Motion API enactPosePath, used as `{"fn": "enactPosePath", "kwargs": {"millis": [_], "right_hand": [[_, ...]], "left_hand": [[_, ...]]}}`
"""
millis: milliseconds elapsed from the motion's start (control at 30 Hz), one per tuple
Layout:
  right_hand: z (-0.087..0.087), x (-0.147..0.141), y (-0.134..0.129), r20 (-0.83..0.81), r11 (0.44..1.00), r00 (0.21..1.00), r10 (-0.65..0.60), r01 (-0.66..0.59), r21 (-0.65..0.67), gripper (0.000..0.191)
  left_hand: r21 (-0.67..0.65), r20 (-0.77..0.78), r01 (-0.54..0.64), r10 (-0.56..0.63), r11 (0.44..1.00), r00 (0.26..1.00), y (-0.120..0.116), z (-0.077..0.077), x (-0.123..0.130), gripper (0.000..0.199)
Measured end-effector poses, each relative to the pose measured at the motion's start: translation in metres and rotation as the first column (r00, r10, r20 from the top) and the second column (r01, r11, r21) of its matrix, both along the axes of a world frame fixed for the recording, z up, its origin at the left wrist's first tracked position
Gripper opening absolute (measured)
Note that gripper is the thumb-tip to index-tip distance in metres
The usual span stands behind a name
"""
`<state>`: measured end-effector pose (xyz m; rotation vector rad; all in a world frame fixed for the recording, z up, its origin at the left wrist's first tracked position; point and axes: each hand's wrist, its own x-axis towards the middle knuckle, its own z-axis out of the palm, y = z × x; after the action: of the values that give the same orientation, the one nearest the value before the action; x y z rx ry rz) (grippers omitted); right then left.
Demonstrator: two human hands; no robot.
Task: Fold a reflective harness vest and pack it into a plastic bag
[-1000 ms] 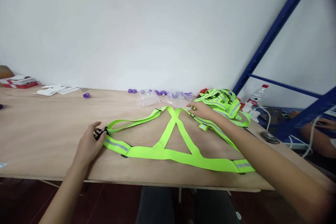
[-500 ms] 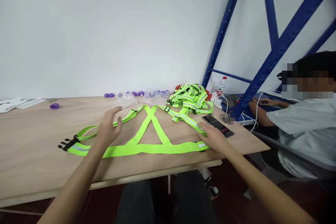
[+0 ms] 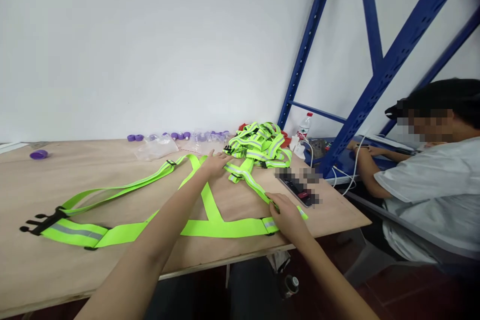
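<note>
A neon yellow-green strap harness (image 3: 221,228) with grey reflective stripes lies spread on the wooden table, its straps crossing near the middle. Its black buckle (image 3: 43,221) rests at the left. My left hand (image 3: 216,164) reaches over the harness to the upper strap beside the pile, fingers apart and resting on the strap. At the right end, my right hand (image 3: 287,214) has its fingers closed around the strap near the table's front edge. Behind them sits a heap of similar tangled straps (image 3: 262,142).
A phone (image 3: 298,187) lies right of the straps. Clear plastic bags (image 3: 155,147) and purple rolls (image 3: 135,137) line the wall. A bottle (image 3: 304,126) stands behind, near blue shelving (image 3: 360,95). A person in a white shirt (image 3: 438,180) sits at the right.
My left hand has moved right and forward to the upper strap. My right hand has closed on the right strap. The harness's left part now lies further left and more spread in view.
</note>
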<state>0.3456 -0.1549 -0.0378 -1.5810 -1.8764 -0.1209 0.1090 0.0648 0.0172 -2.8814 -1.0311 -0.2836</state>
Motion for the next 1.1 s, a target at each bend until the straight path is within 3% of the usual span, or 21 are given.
{"fn": "enactPosePath", "kwargs": {"millis": [100,333,500,667,900,1000,1100], "right_hand": [[0.004,0.002,-0.001,-0.114,0.997,0.993,-0.03,0.037,0.066,0.029],[0.008,0.001,-0.003,-0.277,0.995,0.956,-0.101,0.103,-0.007,0.019],[0.008,0.0,-0.002,-0.215,0.973,0.952,-0.22,0.198,-0.12,0.014],[0.008,-0.001,-0.003,-0.092,0.953,0.952,-0.294,0.284,-0.105,0.026],[0.009,-0.006,-0.004,0.197,0.923,0.927,-0.319,0.352,-0.158,0.031],[0.011,-0.005,-0.004,0.213,0.923,0.928,-0.305,0.343,-0.173,0.031],[0.012,0.008,-0.009,0.105,0.948,0.965,-0.24,0.256,-0.191,0.028]], "left_hand": [[0.006,0.013,-0.015,0.015,1.0,1.0,0.009,0.003,-0.001,0.029],[-0.029,0.138,-0.013,0.017,0.999,0.99,0.022,0.029,-0.012,0.026],[-0.066,0.24,0.011,0.005,0.998,0.971,0.023,0.053,-0.018,0.033],[-0.065,0.251,0.022,-0.005,0.998,0.968,0.021,0.07,-0.026,0.031],[0.012,0.142,0.026,-0.028,1.0,0.99,0.018,0.062,-0.037,0.044],[0.046,0.126,0.002,-0.007,0.999,0.992,0.017,0.056,-0.041,0.052],[0.073,0.136,-0.032,0.022,0.997,0.99,0.018,0.052,-0.043,0.058]]}}
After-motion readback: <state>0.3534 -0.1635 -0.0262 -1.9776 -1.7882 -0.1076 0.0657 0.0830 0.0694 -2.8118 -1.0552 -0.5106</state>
